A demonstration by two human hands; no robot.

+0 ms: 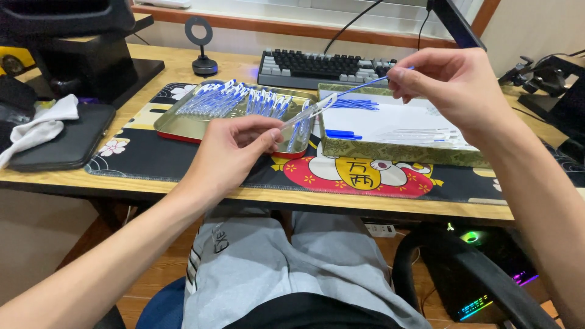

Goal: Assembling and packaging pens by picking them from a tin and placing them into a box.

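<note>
Wooden and pale, the surface (pixel 183 64) carried a black desk mat (pixel 158 155) printed with a red and yellow cat figure, and behind it lay a grey and black keyboard (pixel 317 66). On the mat sat a shallow gold metal tray (pixel 183 125) heaped with blue and clear plastic pens (pixel 237 97). Just beside it stood a green patterned box lid (pixel 390 152) lined with white paper, holding loose thin blue refills (pixel 353 103) and clear pen barrels (pixel 420 135).

The left hand (pixel 231 149) hovered above the tray's front edge, its fingers (pixel 268 135) pinched together on the lower end of a clear plastic pen barrel (pixel 308 111), which tilted upward to the right. The right hand (pixel 454 85) was raised over the box lid, thumb and forefinger clamped on a thin blue refill (pixel 359 88) whose far end reached the barrel's top opening.

At the left edge a white cloth (pixel 42 125) lay on a black case (pixel 67 143). Below the surface showed grey trousers (pixel 262 256).
</note>
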